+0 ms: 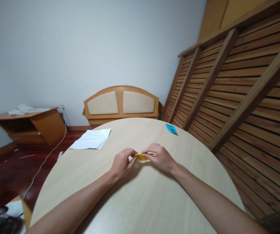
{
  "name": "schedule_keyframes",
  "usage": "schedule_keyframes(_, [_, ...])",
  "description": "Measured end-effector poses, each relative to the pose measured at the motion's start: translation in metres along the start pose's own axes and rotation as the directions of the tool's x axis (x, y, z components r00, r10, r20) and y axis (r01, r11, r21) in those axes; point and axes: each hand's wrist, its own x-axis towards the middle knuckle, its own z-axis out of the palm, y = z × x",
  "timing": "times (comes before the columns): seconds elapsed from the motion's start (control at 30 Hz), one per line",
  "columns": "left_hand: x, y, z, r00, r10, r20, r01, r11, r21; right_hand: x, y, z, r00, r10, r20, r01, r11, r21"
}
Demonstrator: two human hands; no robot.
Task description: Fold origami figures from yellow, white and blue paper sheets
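both hands meet at the middle of a round table [140, 201], seen from the head camera. left hand [122, 163] curls its fingers shut on the left end of a small yellow paper [142, 157], thumb and fingertips pinching it. right hand [159, 156] lies over the right end of the same paper, fingers pressed together along its upper edge, gripping it too. the paper, folded flat and narrow, sits low between the two hands, just above or on the tabletop; whether it touches the wood cannot be told. both bare forearms run in from the near edge and cast a soft shadow on the pale wood.

farther off on the table, to the left, lies a white sheet [91, 139] near the far-left rim, well apart from the hands. to the far right, near the rim, lies a small blue paper [171, 128], folded, also well apart.

beyond the table stands a headboard [121, 104] with two padded panels against a pale wall. a slatted frame [239, 91] leans along the right side of the room. at far left a low wooden cabinet [30, 125] stands on the dark red floor, with pale clutter on top, and a white cable [47, 157] trails across the floor toward the near left.
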Motion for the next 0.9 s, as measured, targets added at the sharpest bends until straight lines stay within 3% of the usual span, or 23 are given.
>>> schedule_keyframes(0.2, [0.002, -0.002, 0.002, 0.986, -0.160, -0.050, 0.152, 0.978, -0.142, 0.001, 0.002, -0.003, 0.976, 0.160, -0.145, -0.140, 0.980, 0.139])
schedule_keyframes(0.33, [0.005, -0.003, 0.002, 0.958, -0.262, -0.117, 0.224, 0.939, -0.261, 0.000, 0.010, 0.001, 0.903, 0.325, -0.281, -0.256, 0.932, 0.256])
schedule_keyframes(0.5, [0.007, 0.000, 0.001, 0.933, -0.315, -0.172, 0.241, 0.905, -0.352, -0.002, 0.005, 0.020, 0.868, 0.489, -0.092, -0.396, 0.791, 0.466])
schedule_keyframes(0.63, [0.006, 0.003, 0.001, 0.932, -0.316, -0.178, 0.220, 0.883, -0.413, 0.001, -0.008, 0.035, 0.884, 0.464, 0.055, -0.401, 0.693, 0.600])
schedule_keyframes(0.77, [0.006, 0.005, 0.002, 0.943, -0.311, -0.118, 0.233, 0.870, -0.434, 0.006, -0.011, 0.034, 0.900, 0.434, 0.044, -0.349, 0.657, 0.668])
schedule_keyframes(0.9, [0.005, 0.003, 0.005, 0.961, -0.277, 0.018, 0.257, 0.865, -0.430, 0.007, -0.003, 0.026, 0.887, 0.462, 0.014, -0.348, 0.648, 0.677])
